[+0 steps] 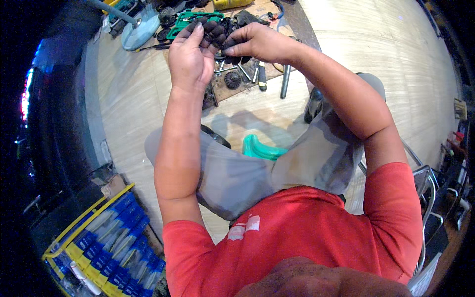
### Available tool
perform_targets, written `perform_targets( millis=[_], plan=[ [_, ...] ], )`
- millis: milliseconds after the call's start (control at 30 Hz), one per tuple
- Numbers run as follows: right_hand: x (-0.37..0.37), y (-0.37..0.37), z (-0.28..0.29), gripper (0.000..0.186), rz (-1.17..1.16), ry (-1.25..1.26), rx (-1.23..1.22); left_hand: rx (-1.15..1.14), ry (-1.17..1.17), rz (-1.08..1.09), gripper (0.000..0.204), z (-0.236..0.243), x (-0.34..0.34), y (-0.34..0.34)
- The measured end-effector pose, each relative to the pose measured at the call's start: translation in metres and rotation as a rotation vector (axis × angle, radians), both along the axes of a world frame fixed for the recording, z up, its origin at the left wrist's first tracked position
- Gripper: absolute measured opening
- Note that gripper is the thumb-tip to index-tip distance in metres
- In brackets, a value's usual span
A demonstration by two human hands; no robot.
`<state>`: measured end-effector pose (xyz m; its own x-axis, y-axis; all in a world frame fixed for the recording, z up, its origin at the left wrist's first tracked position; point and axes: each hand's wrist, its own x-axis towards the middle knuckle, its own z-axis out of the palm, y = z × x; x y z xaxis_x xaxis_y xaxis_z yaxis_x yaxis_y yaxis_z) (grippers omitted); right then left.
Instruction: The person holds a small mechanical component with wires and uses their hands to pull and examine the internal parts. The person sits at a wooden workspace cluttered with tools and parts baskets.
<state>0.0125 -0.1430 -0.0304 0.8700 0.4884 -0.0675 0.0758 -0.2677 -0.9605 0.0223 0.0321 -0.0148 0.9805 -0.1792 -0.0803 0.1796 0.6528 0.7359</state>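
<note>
My left hand, palm up with grimy curled fingers, is closed around a small dark part. My right hand pinches at the same area from the right, its thumb and fingers on something black that is too small to make out. Both hands are above a dirty work board with a dark toothed round part, short metal pins, a black-and-yellow handled tool and a metal bar. An open green tool case lies behind my left hand.
A round pale-blue stand with a pole is at the back left, a yellow item at the back. A green plastic stool is beneath my legs. A blue-and-yellow organizer sits low left, metal chair tubing at the right.
</note>
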Motion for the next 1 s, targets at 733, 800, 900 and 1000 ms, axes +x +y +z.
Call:
perform_targets(
  millis=[733, 800, 900, 1000],
  plan=[
    [0.006, -0.017, 0.015, 0.021, 0.126, -0.31, -0.3, 0.104, 0.017, -0.249, 0.016, 0.01, -0.004, 0.0],
    [0.005, -0.021, 0.024, 0.018, 0.132, -0.431, -0.422, 0.192, 0.015, -0.336, 0.016, 0.016, -0.008, -0.002],
    [0.012, -0.033, 0.027, 0.015, 0.155, -0.487, -0.518, 0.408, 0.022, -0.479, 0.016, 0.013, -0.011, -0.003],
    [0.01, -0.037, 0.034, 0.015, 0.1, -0.562, -0.569, 0.65, -0.045, -0.476, 0.017, 0.013, -0.018, -0.01]
  ],
)
